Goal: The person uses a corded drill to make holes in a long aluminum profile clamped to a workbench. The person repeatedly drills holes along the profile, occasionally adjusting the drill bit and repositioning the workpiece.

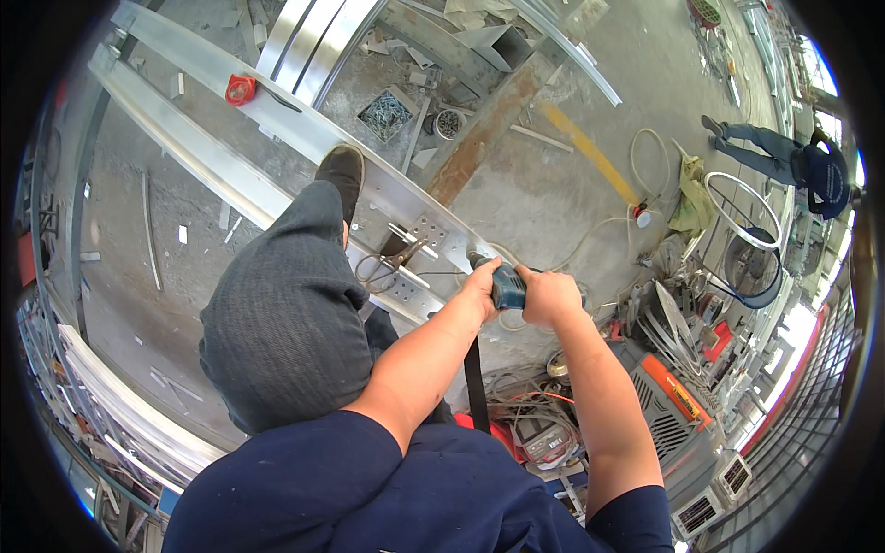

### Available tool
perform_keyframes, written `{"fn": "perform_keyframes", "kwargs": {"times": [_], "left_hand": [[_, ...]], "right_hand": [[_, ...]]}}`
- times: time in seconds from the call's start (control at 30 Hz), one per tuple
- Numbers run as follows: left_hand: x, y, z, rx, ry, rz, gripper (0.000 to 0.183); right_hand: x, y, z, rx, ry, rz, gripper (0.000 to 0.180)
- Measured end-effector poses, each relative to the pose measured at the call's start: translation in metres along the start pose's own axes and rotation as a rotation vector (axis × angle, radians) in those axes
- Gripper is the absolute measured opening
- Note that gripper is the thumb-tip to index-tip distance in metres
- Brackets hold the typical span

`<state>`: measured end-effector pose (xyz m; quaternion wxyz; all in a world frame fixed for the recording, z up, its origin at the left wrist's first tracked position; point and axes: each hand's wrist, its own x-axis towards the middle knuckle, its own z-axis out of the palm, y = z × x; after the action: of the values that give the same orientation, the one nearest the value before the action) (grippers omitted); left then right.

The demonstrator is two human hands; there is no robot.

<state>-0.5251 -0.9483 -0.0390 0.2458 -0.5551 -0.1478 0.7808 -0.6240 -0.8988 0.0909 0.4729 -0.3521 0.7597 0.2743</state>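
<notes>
Both hands are on a dark teal power drill (509,287), whose chuck end meets the right end of a long metal beam (387,183). My left hand (482,289) grips the drill near its front, and my right hand (552,296) is closed around its rear. The bit is too small to make out. My shoe (341,173) rests on the beam. A pair of scissors (401,259) lies beside a plate with drilled holes (426,233). Farther up the beam sits a red tape measure (240,90), with a dark, thin object (285,104) beside it.
A box of screws (388,116) and a round tub of fasteners (449,124) stand on the floor beyond the beam. Cables and hoses (594,228) lie at the right, near a fan (752,266) and a grey-orange machine (667,401). Another person (823,169) stands at the far right.
</notes>
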Motion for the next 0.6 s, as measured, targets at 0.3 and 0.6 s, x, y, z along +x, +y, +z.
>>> {"fn": "perform_keyframes", "kwargs": {"times": [0.3,0.6], "left_hand": [[0.011,-0.008,-0.005,-0.019,0.000,0.033,0.042],[0.022,-0.009,-0.005,-0.054,0.011,0.034,0.041]], "right_hand": [[-0.009,-0.004,0.006,0.044,0.001,0.037,0.073],[-0.004,0.002,0.008,0.068,0.036,0.041,0.076]]}}
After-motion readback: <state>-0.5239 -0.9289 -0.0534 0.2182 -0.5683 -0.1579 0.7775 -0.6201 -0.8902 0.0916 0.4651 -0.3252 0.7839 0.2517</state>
